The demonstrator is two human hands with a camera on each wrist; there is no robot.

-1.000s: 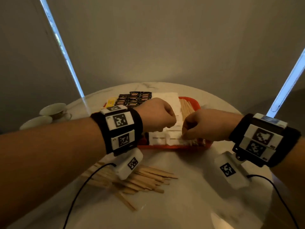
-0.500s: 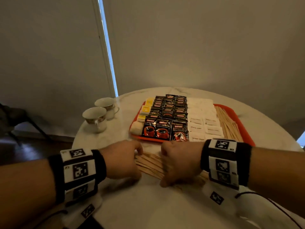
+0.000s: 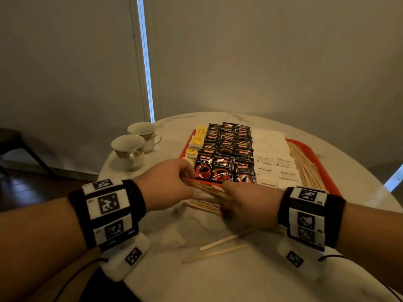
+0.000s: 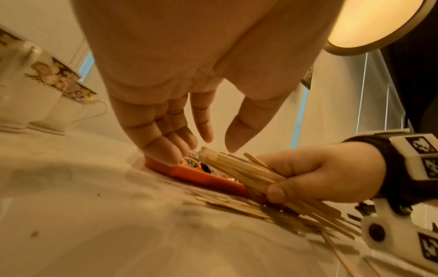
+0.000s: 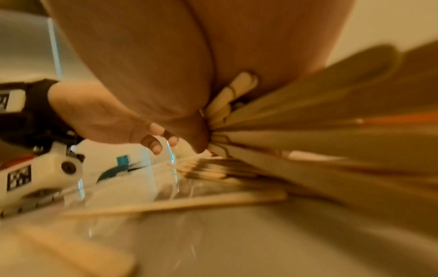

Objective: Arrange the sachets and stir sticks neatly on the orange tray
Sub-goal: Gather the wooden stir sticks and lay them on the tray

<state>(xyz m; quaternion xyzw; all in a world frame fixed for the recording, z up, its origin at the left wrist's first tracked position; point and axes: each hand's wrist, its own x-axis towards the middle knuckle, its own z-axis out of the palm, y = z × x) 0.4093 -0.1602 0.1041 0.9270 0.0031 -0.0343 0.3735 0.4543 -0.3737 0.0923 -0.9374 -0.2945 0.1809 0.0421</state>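
The orange tray [image 3: 314,153] holds rows of yellow sachets [image 3: 197,139], black coffee sachets [image 3: 226,153] and white sugar sachets [image 3: 274,162]. A row of stir sticks [image 3: 305,164] lies along its right side. In front of the tray my right hand [image 3: 226,199] grips a bundle of stir sticks [image 4: 239,172] just above the table. My left hand [image 4: 203,146] hovers at the bundle's free end with fingers relaxed and apart, holding nothing. More loose sticks [image 3: 209,207] lie on the table under the bundle, and two single sticks [image 3: 222,240] lie nearer me.
Two patterned teacups [image 3: 128,149] stand on the round marble table [image 3: 218,280], left of the tray. The table's edge curves close behind the tray and on both sides. A dark chair [image 3: 13,144] stands on the floor at far left.
Both hands came back from over the tray to the loose sticks in front of it. My right hand has gathered a bundle and raised it, and my left hand has opened at its end.
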